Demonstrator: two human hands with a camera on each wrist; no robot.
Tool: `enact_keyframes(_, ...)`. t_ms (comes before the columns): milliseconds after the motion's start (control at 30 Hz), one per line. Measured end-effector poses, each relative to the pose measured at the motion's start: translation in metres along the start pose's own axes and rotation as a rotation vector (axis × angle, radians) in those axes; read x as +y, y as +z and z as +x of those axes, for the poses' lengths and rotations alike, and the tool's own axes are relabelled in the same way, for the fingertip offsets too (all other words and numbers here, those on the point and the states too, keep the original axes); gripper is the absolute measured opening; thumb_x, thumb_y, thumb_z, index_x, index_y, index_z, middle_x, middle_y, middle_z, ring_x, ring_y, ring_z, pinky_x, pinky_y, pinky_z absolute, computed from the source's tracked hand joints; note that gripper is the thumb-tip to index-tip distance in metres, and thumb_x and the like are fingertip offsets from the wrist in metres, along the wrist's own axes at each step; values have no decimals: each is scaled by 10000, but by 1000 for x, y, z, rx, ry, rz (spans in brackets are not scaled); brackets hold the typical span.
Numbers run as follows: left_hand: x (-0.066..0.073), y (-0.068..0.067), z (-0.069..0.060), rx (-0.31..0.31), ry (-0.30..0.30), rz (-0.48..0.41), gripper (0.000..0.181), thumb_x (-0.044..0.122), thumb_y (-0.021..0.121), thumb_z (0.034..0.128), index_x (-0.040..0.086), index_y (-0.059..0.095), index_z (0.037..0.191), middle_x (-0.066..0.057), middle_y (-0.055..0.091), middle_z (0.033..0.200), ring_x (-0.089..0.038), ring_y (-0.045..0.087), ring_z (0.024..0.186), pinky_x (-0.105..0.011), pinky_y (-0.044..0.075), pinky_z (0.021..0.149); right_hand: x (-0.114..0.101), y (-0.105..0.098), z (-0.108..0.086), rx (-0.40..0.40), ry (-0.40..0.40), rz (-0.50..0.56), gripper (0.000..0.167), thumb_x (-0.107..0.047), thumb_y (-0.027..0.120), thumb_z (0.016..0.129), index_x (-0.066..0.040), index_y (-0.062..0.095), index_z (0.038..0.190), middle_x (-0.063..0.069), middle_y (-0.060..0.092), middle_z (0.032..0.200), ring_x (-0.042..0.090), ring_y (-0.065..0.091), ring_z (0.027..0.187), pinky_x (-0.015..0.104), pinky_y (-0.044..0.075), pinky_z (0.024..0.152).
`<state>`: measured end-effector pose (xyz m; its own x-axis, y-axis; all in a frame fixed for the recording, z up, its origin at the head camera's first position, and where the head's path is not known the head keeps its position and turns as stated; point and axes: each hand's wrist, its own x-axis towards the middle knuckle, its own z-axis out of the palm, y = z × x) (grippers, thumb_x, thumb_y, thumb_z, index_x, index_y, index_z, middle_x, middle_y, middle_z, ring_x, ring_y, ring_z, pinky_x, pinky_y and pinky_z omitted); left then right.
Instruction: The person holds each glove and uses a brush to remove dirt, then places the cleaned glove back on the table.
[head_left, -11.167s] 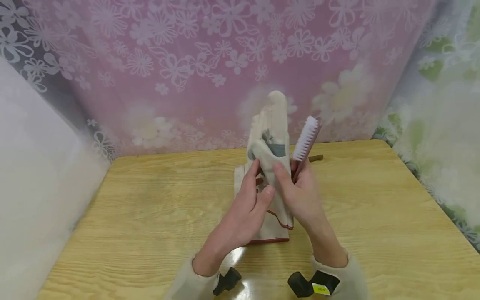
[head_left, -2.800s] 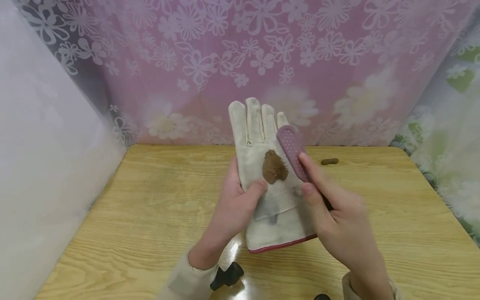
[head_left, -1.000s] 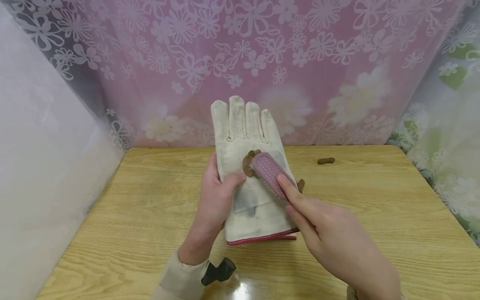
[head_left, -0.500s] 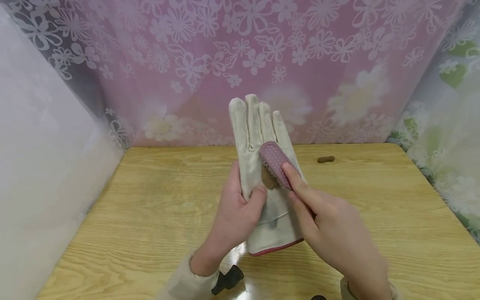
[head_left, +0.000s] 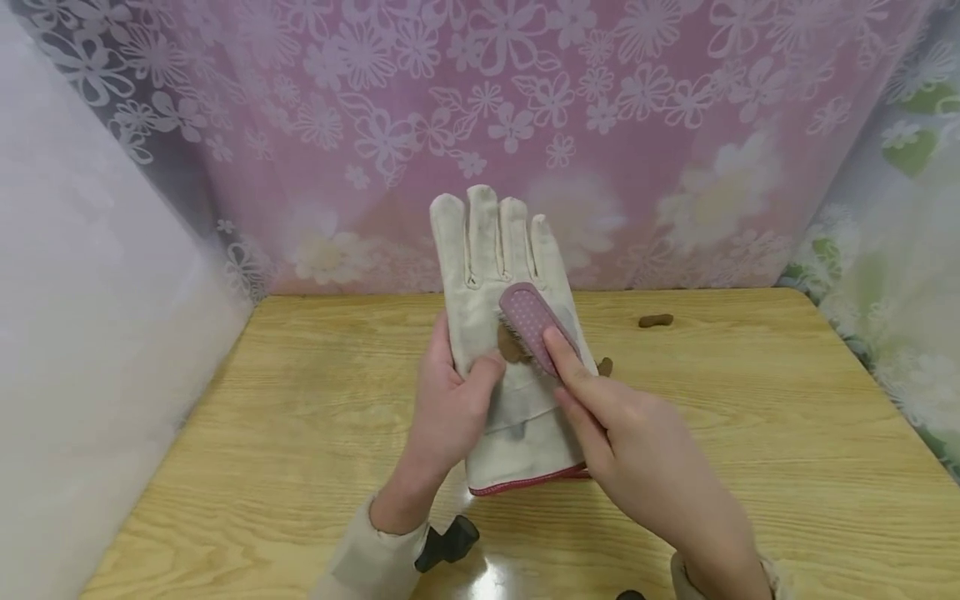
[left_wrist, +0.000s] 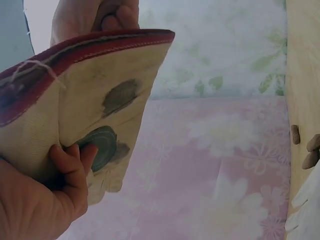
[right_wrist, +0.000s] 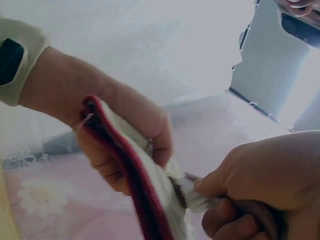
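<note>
In the head view an off-white work glove with red cuff piping is held up, fingers pointing away from me. On it sits a brown clay-like patch, partly covered by the brush. My left hand grips the glove's left edge, thumb on the front; the left wrist view shows its fingers curled behind, by grey-green patches. My right hand grips a mauve brush with a dotted back, index finger along it. The brush's white bristles touch the brown patch in the right wrist view.
A small brown lump lies on the wooden table at the back right. Another brown lump shows past the glove's right edge. White glove-like fabric lies at the left wrist view's edge. A floral curtain stands behind the table.
The glove was folded and the brush pointed bristles-up 11 seconds ago. Later the brown patch came to face me. In the last second the brush and glove shifted slightly, bristles staying on the patch.
</note>
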<state>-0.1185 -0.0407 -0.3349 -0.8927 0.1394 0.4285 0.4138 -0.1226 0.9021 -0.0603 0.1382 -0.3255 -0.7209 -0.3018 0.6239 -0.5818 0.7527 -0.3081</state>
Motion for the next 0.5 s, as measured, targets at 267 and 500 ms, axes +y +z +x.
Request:
enact_keyframes(267,0,-2,2,29,-56,-9,391,-13,499,894,31,509,1283,-145,638,1048,-186,660,861,-330,567,741,-6,-16,-11,-120,49,-76,702,-90,703,893,-245,422,1517,-94,664,867,21,553,711,257,467,602)
enact_keyframes(500,1,0,-1,56,67,33,386,-35,486,892,17,498,1274,-134,624,1072,-191,652,887,-346,575,733,-10,-1,-4,-9,56,-38,658,-69,692,893,-203,464,1495,-127,463,656,13,359,571,200,349,528)
